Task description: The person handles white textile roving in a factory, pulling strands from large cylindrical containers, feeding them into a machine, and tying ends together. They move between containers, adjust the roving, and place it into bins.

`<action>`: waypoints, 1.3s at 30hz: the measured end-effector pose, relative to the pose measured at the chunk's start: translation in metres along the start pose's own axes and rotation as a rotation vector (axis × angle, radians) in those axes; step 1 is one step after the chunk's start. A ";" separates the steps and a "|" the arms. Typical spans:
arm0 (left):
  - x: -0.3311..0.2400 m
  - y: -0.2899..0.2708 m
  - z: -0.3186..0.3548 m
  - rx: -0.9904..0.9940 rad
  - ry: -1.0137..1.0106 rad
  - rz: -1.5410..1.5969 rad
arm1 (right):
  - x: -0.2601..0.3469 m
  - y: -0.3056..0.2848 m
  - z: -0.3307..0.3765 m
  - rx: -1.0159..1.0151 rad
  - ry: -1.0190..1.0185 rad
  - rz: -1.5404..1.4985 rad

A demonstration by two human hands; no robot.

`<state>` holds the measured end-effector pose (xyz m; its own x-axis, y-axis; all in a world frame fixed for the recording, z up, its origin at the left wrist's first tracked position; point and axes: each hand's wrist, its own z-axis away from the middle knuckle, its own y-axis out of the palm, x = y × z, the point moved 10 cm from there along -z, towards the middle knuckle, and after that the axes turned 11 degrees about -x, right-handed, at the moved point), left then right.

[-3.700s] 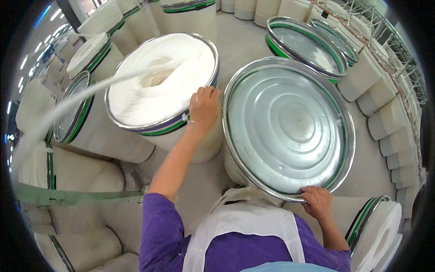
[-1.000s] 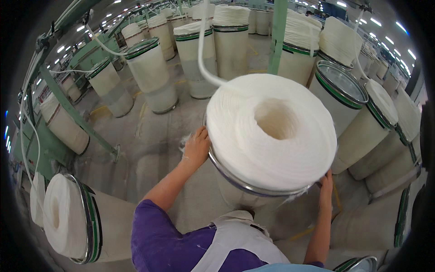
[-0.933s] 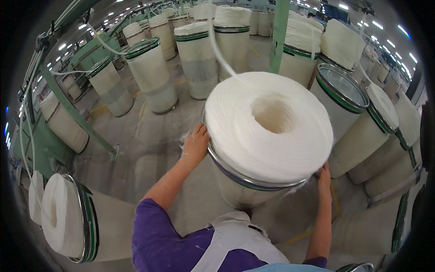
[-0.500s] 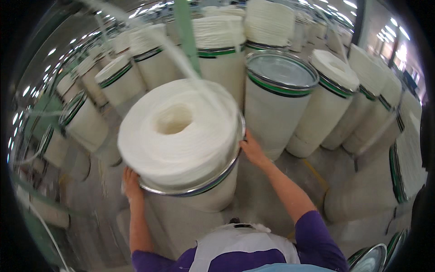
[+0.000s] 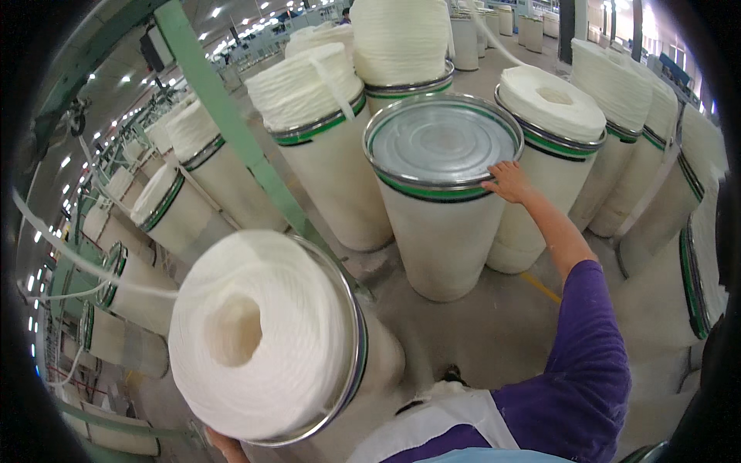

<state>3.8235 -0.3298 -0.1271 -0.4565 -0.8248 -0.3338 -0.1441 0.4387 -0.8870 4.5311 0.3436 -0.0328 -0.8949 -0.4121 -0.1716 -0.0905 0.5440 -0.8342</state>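
A tall cream spinning can (image 5: 386, 339) with a metal rim stands tilted at the lower left. A thick white coil of sliver (image 5: 305, 363) with a hole in its middle rises above its rim. At that can's near edge is my left hand (image 5: 225, 446), closed against the rim, its fingers partly hidden by the can. Ahead, a second can (image 5: 444, 239) with a green band shows a grey ringed plate (image 5: 444, 143) inside its top and no sliver on it. My right hand (image 5: 509, 182) grips the right near side of this can's rim, fingers over the edge.
Filled cans (image 5: 328, 170) stand close behind, and another filled can (image 5: 552, 116) is at the right. A slanting green post (image 5: 231, 116) rises between cans on the left. A loose sliver strand (image 5: 93, 266) hangs across the left. Yellow lines mark the grey floor (image 5: 494, 339).
The coil-filled can has shifted left and nearer in the view. My right hand has left its rim and now holds the can with the grey plate. My left hand stays at the filled can.
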 end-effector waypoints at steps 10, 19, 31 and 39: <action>-0.068 -0.002 -0.005 -0.090 0.046 -0.077 | 0.054 0.010 0.016 0.116 -0.136 -0.096; -0.072 0.021 -0.029 -0.119 0.188 0.019 | 0.190 -0.055 0.073 -0.111 -0.168 -0.115; -0.056 0.067 -0.031 -0.107 0.349 0.151 | 0.213 -0.131 0.158 -0.114 0.127 -0.042; -0.020 0.151 0.081 0.275 0.351 0.072 | 0.208 -0.170 0.238 -0.056 0.037 -0.065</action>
<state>3.8820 -0.2756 -0.2805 -0.7340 -0.6036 -0.3114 0.1161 0.3402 -0.9331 4.4643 -0.0084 -0.0512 -0.9016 -0.4213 -0.0979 -0.1722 0.5572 -0.8123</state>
